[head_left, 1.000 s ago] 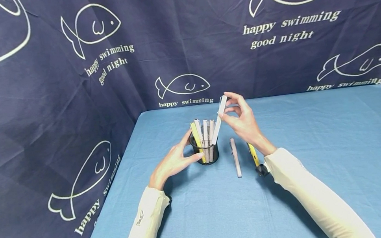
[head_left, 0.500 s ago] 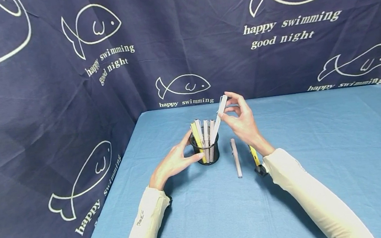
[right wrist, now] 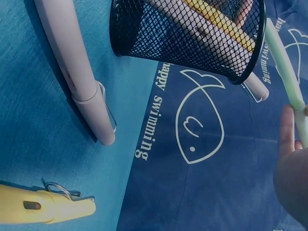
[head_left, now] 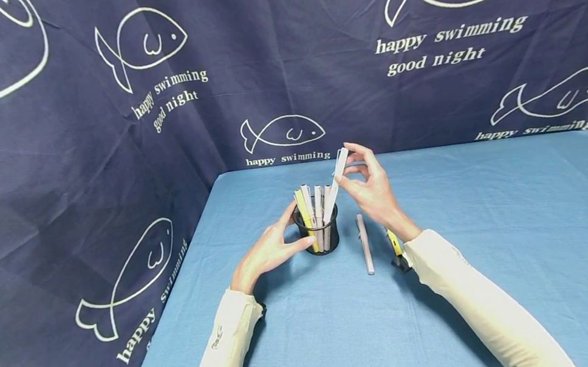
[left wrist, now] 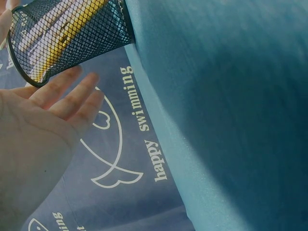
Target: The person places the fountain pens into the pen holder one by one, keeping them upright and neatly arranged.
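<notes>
A black mesh pen holder (head_left: 333,241) stands upright on the table, with several pens, one yellow (head_left: 302,208) and the others white or greyish, leaning inside. My left hand (head_left: 266,251) holds it from the left, thumb across the front and index finger behind; the left wrist view shows the other fingers (left wrist: 79,98) loosely spread beside the mesh. Above the holder's right side, my right hand (head_left: 374,191) pinches a white capped pen (head_left: 340,167) between thumb and fingers. That pen slants down to the left, its lower end inside the rim (right wrist: 262,43).
Right of the holder a pinkish-grey pen (head_left: 364,245) lies on the blue cloth (head_left: 313,340). Further right is a yellow pen (head_left: 394,244), partly hidden by my right wrist and a black wrist device (head_left: 400,264). A dark fish-print curtain (head_left: 278,57) rises behind and to the left.
My right hand has eased slightly left, and the white pen's lower end has gone from in front of the rim to inside the holder. My left hand stays in place.
</notes>
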`<state>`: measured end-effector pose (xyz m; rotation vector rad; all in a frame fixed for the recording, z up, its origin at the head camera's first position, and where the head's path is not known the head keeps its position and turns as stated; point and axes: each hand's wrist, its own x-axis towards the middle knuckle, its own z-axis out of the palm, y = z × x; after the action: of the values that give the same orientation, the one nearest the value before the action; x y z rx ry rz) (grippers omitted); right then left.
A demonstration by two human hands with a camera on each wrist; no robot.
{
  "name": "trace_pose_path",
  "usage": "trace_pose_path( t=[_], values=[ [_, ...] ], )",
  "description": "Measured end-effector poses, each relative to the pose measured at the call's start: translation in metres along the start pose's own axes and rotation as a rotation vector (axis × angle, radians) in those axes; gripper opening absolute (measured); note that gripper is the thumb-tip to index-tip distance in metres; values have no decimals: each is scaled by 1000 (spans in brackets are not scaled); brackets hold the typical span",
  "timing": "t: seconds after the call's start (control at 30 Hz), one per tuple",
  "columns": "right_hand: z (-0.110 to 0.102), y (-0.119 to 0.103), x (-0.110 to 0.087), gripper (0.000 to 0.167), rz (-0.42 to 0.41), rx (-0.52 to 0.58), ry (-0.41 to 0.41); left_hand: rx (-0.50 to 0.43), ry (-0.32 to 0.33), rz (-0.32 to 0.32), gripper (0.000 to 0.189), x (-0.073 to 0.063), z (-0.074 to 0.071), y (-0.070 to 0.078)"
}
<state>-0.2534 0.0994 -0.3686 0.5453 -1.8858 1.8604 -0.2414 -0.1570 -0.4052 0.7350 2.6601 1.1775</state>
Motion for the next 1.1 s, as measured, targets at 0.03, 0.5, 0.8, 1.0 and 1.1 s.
trace_pose_path(
  t=[0.03,0.5,0.8,1.0,1.1],
  values=[
    [0,0,0,64,1,2,-1,-2,1,1,97,0,0,0],
    [4,4,-2,62,-2,-5,-5,-4,4,8,96,0,0,-1],
    [4,5,-3,64,-19,-12,-24,3,7,2,96,0,1,-1],
    [6,1,-3,66,-23,-15,-33,5,4,-4,96,1,0,-1],
    [7,-3,-4,65,-28,-23,-36,1,4,0,96,1,0,-1]
  ],
)
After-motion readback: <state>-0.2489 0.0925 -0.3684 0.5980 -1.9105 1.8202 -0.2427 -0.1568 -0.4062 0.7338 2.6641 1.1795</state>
